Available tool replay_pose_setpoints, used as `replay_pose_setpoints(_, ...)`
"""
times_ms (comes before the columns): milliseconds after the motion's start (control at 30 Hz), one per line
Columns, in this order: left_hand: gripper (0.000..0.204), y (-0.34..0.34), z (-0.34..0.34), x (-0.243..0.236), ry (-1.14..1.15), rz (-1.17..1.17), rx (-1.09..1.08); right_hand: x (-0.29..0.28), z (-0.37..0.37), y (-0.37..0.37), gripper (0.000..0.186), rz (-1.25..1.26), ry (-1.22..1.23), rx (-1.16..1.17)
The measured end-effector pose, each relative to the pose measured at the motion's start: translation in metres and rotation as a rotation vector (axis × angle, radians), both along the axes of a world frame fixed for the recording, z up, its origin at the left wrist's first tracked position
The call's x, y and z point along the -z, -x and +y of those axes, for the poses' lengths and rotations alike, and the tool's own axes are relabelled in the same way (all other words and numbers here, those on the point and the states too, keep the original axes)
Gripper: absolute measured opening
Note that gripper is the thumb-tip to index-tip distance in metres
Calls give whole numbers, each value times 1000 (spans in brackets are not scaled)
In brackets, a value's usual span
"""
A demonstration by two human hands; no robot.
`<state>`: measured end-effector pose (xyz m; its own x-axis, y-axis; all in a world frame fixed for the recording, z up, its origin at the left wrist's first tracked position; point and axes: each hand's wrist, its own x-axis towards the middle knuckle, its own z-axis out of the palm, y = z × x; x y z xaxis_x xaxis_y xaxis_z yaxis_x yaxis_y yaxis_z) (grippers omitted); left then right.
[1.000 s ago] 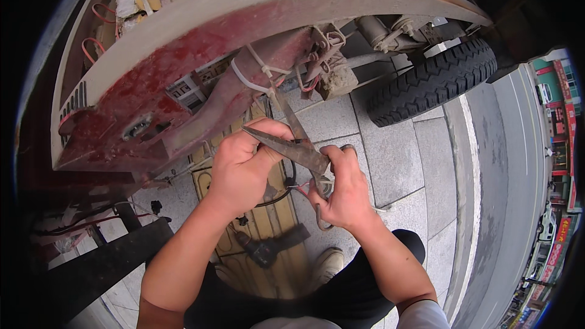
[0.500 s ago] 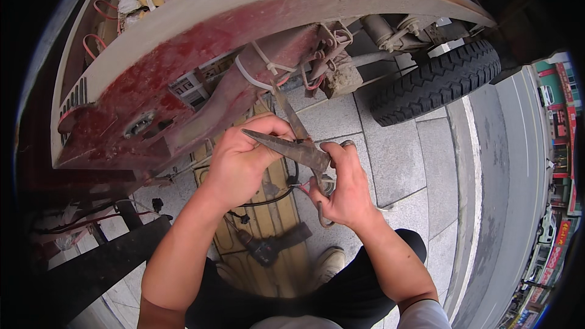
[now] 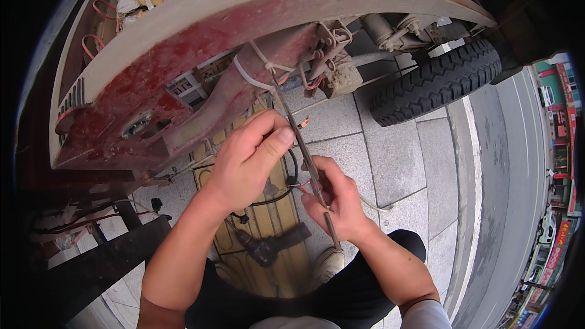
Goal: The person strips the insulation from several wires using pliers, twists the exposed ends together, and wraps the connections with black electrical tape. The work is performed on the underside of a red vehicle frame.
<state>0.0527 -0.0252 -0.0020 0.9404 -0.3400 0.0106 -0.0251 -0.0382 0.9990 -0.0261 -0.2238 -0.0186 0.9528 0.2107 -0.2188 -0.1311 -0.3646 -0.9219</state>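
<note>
Trimming seems underway: the left hand [image 3: 242, 159] pinches a copper-ended wire [image 3: 304, 122], the right hand [image 3: 342, 202] curls round scissors [image 3: 302, 146], and steadiness is needed next.

Scissors [image 3: 304, 151]: dark metal, dull and worn. Vehicle panel [image 3: 143, 85]: red-painted metal, dusty, scuffed. Tyre [image 3: 436, 85]: matt black rubber, ridged tread; paving [image 3: 393, 158]: rough grey stone.

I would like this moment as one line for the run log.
left hand: apparently pinching copper-ended wire | right hand: holding scissors, edge-on to camera | power tool: lying on yellow board
</note>
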Motion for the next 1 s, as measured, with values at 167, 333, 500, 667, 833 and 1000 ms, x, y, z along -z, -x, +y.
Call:
replay_pose_setpoints(167, 33, -4, -1, -15, -192, -151, 42, -1, 1, 8, 50, 150, -416, 26)
replay_pose_setpoints(333, 39, -5, -4, 6, 22, 134, -33, -10, 4, 4, 49, 293, -548, -8)
replay_pose_setpoints(500, 39, -5, -8, 3, 99, 192, -58, -13, 6, 1, 45, 328, -570, -16)
replay_pose_setpoints(667, 33, -5, -12, 5, 154, 203, -103, -11, 7, 0, 44, 364, -690, -5)
replay_pose_setpoints(833, 36, -2, -15, 0, 229, 249, -115, -10, 10, 4, 47, 236, -488, 24)
replay_pose_setpoints(1000, 51, -3, -14, 11, 76, 110, -131, 3, 13, 9, 54, 13, -287, 93)
